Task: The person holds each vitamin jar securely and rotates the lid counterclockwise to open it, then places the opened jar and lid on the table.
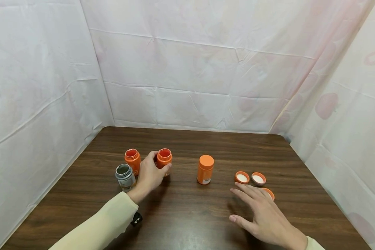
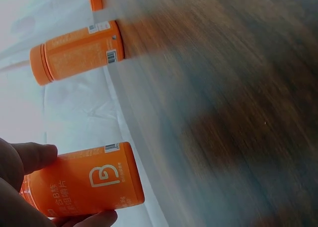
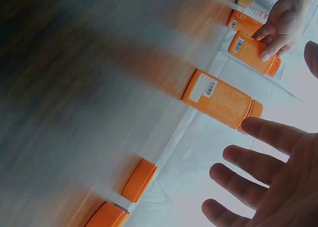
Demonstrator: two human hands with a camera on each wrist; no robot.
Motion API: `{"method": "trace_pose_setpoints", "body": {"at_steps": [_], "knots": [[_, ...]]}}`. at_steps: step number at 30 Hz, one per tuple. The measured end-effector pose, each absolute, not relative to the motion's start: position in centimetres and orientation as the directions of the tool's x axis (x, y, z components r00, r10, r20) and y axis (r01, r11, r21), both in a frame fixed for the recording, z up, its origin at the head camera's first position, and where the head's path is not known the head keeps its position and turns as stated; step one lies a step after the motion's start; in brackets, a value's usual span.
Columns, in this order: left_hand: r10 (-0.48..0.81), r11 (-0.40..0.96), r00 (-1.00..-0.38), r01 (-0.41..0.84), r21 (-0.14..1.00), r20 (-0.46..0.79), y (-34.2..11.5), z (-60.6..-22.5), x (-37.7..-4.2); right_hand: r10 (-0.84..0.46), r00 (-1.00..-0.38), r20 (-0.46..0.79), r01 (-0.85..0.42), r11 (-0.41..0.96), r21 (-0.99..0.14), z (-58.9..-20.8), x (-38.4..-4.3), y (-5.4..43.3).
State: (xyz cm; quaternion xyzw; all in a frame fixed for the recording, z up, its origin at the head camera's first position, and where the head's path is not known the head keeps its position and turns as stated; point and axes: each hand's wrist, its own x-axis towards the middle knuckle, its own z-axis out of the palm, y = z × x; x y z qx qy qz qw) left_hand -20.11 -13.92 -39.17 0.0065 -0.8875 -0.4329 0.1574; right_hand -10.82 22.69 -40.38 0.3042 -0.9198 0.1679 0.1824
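My left hand (image 1: 150, 173) grips an uncapped orange bottle (image 1: 164, 157) between thumb and fingers. In the left wrist view the base of this bottle (image 2: 99, 182) appears raised off the tabletop. Just left of that hand stand another uncapped orange bottle (image 1: 133, 161) and an uncapped grey bottle (image 1: 125, 177). A capped orange bottle (image 1: 205, 170) stands upright between my hands. My right hand (image 1: 262, 211) hovers with spread fingers, holding nothing. Beyond its fingers lie orange caps, insides up: one cap (image 1: 242, 177), a second cap (image 1: 258, 178) and a partly hidden third cap (image 1: 269, 193).
The brown wooden table (image 1: 187, 218) carries all of this. Pale sheeting (image 1: 187, 69) hangs behind it and along both sides. A small black object (image 1: 136, 219) shows beside my left sleeve (image 1: 103, 222).
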Motion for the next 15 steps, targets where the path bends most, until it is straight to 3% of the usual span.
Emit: {"method": "trace_pose_setpoints", "body": {"at_steps": [15], "knots": [[-0.205,0.612,-0.960,0.024,0.791,0.188,-14.1,-39.7,-21.8,-0.502,-0.764,0.405,-0.610,0.767,-0.201,-40.5,-10.6,22.6]]}}
